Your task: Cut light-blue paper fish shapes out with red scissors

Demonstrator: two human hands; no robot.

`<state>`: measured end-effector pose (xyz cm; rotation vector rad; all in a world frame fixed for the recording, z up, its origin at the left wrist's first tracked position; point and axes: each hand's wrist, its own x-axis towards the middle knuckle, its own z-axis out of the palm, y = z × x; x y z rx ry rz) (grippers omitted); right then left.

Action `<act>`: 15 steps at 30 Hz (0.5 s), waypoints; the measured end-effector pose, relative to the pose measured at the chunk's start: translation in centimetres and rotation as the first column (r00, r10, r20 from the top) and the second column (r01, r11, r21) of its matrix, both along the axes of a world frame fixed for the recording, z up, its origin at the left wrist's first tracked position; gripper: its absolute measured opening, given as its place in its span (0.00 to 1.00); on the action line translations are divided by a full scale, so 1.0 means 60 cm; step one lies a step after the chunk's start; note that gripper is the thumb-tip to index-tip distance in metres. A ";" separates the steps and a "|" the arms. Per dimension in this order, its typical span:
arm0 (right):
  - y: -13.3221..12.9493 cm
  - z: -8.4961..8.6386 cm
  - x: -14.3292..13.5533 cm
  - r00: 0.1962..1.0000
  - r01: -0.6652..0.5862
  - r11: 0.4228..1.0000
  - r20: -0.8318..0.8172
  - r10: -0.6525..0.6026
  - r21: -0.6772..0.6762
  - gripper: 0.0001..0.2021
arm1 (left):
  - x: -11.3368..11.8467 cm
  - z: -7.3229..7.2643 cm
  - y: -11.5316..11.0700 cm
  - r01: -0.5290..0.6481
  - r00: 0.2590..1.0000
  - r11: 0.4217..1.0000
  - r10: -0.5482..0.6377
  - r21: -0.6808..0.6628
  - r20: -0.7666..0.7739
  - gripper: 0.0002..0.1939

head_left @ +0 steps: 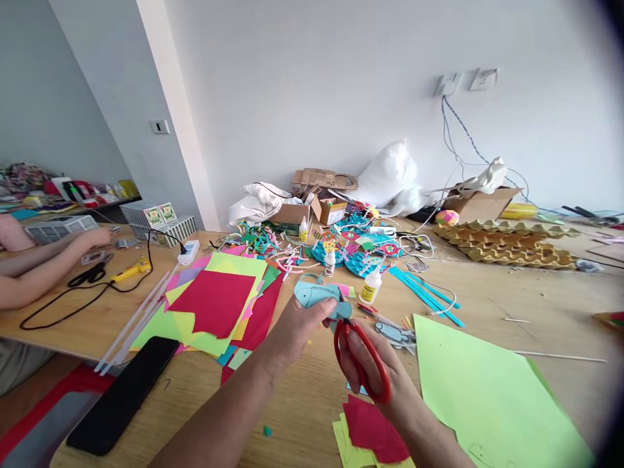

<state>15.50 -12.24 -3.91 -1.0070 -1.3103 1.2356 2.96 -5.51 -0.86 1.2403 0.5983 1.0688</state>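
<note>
My left hand [305, 325] is closed on a piece of light blue paper [312, 294] with a fish outline drawn on it. In my right hand [375, 361] is a pair of red-handled scissors [383, 383], my fingers through the loops. The scissor blades meet the right part of the blue paper. Just right of them, a cut-out blue paper fish [394, 335] lies on the table among scraps. A white glue bottle [371, 286] with a yellow label stands behind my right hand. Red and yellow paper pieces [373, 432] lie below my right wrist.
Coloured paper sheets [214, 302] are stacked to the left, above a black phone [124, 393]. A large green sheet [487, 383] covers the right front. Egg trays [507, 244] stand at back right. At far left, a co-worker's arms [43, 266] rest near a yellow glue gun [131, 268].
</note>
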 end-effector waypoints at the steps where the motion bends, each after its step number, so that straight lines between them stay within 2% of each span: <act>1: -0.001 -0.004 0.002 1.000 -0.019 1.000 -0.020 0.019 -0.017 0.20 | -0.001 -0.009 0.001 0.015 1.000 0.999 -0.014 -0.042 0.015 0.11; 5: -0.003 -0.016 0.014 0.999 -0.024 0.999 -0.029 0.023 -0.033 0.21 | -0.013 -0.040 0.010 -0.056 0.997 0.986 0.064 -0.156 0.048 0.12; 9: -0.006 -0.031 0.027 0.997 0.080 0.995 0.014 -0.079 -0.055 0.23 | -0.039 -0.053 0.011 -0.079 0.996 0.988 0.073 -0.132 -0.047 0.13; 12: -0.006 -0.047 0.032 0.983 0.184 0.977 -0.007 -0.186 -0.106 0.22 | -0.057 -0.045 -0.005 0.041 0.991 0.998 -0.046 -0.041 -0.127 0.11; 15: -0.006 -0.060 0.032 0.974 0.209 0.958 -0.041 -0.221 -0.197 0.21 | -0.063 -0.036 -0.031 0.217 0.935 0.976 -0.200 0.030 -0.292 0.08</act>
